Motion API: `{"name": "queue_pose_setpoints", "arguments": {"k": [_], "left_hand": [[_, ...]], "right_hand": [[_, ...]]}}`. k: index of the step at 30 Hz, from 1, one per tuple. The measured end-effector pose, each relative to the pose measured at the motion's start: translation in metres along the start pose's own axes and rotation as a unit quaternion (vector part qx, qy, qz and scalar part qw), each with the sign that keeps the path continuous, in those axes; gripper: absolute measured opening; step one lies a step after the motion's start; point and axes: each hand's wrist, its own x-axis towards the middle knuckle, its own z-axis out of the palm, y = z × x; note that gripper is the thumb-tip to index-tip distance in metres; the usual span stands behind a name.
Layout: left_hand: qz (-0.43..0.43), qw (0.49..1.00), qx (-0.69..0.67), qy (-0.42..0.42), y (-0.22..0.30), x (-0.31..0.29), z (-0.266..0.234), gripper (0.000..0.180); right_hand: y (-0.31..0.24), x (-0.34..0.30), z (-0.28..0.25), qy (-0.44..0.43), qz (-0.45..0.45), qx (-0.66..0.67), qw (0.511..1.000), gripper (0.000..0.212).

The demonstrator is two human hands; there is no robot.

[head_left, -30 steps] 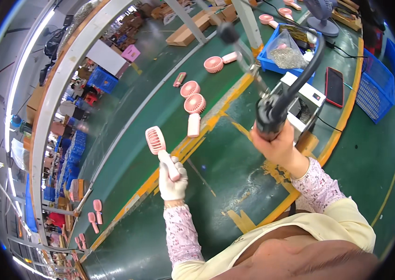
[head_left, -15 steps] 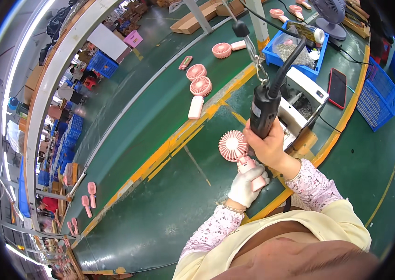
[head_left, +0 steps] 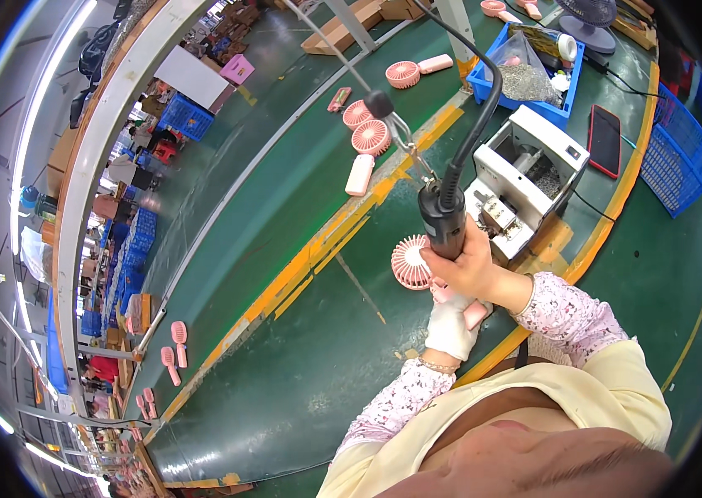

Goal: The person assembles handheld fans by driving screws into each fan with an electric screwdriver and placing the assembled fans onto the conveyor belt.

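Observation:
In my gloved left hand (head_left: 453,325) is a pink handheld fan (head_left: 410,262), lying over the green bench with its round slatted head pointing away from me. My fingers are closed around its handle. My bare right hand (head_left: 475,270) grips a black electric screwdriver (head_left: 444,220), which hangs from a hook and carries a thick black cable. The screwdriver stands over the fan just where head and handle meet. Its tip is hidden behind my right hand, so whether it touches the fan cannot be seen.
Right of the screwdriver sits a white screw feeder (head_left: 496,170) holding small metal parts. Behind it is a blue bin (head_left: 562,112) with a bag of screws. A phone (head_left: 605,141) lies near the bench edge. Several pink fans (head_left: 370,138) rest on the green belt (head_left: 284,183).
My right hand has brought the screwdriver down and left, over the fan's neck. The left hand still holds the fan, now partly covered by the right. The whole view has shifted slightly.

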Motion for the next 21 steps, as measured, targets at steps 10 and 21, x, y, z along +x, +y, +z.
{"name": "queue_pose_setpoints", "arguments": {"k": [10,21], "left_hand": [[0.003,0.937,-0.307,-0.164,-0.012,0.0,-0.011,0.019],[-0.292,0.457,-0.835,-0.093,0.007,0.012,-0.006,0.017]], "right_hand": [[-0.006,0.008,-0.01,-0.102,0.097,0.189,0.972,0.048],[-0.022,0.047,-0.033,0.117,-0.117,-0.202,0.965,0.053]]}}
